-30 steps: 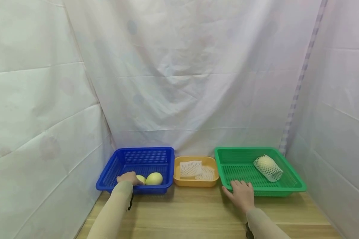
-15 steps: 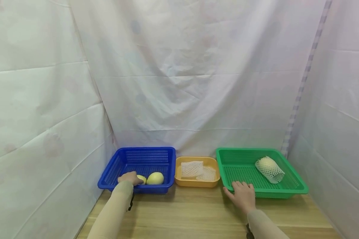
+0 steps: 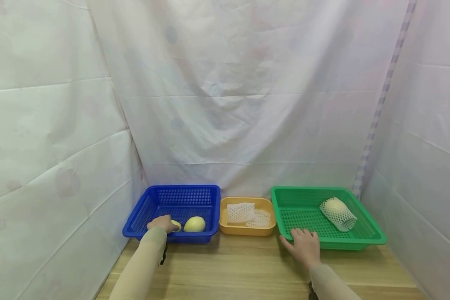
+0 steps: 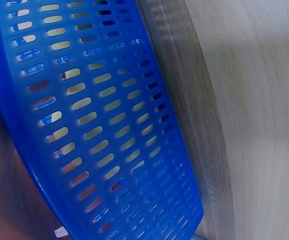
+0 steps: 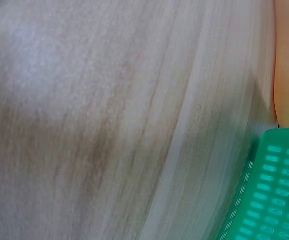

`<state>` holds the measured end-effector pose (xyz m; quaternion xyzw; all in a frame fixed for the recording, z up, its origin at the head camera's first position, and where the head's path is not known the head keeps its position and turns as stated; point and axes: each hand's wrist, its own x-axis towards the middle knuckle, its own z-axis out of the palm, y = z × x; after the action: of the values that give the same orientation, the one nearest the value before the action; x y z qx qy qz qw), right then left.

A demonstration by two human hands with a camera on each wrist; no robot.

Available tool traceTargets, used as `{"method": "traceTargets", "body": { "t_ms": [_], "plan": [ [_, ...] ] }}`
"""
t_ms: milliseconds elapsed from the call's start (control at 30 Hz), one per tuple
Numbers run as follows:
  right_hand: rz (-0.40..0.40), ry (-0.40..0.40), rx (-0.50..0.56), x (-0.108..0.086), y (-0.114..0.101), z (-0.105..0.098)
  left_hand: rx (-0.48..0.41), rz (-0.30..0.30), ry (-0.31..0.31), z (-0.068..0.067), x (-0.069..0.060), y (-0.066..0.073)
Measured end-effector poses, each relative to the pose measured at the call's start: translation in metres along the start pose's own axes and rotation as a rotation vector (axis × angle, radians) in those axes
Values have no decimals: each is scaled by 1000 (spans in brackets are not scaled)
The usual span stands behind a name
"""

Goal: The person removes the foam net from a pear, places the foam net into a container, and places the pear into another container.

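Note:
Over the near rim of the blue basket (image 3: 187,199), my left hand (image 3: 163,224) reaches in and grips a pale yellow-green round fruit (image 3: 176,225), mostly hidden under it. Through the basket's slots the left wrist view shows fingers on both sides of the pale fruit (image 4: 104,120). A second yellow-green fruit (image 3: 194,224) lies to its right. My right hand (image 3: 304,246) rests on the near left rim of the green basket (image 3: 296,192), fingers laid over the edge, thumb spread left. A fruit in a white foam net (image 3: 338,213) lies inside that basket.
Between the baskets stands a small orange tray (image 3: 230,230) with white foam net sleeves (image 3: 241,212) in it. All three containers sit on a wooden table (image 3: 243,266). White cloth (image 3: 225,125) hangs behind and on both sides.
The camera view has shifted slightly between the oldest frame and now. Both hands stay in place; the fruit under the left hand shows slightly less now.

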<state>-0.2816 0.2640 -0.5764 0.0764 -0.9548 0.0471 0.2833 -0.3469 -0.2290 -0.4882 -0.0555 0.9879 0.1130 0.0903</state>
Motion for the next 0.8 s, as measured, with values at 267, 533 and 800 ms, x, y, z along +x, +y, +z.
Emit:
{"method": "traceTargets", "body": {
  "t_ms": [267,533,800],
  "plan": [
    [5,-8,0,-1,-1,-1,-1,19,20,3,3,-2],
    [-12,33,-5,-1,1,2,-7,32,22,3,7,-4],
    [-5,23,3,-1,1,3,0,30,22,2,4,-3]
  ]
}}
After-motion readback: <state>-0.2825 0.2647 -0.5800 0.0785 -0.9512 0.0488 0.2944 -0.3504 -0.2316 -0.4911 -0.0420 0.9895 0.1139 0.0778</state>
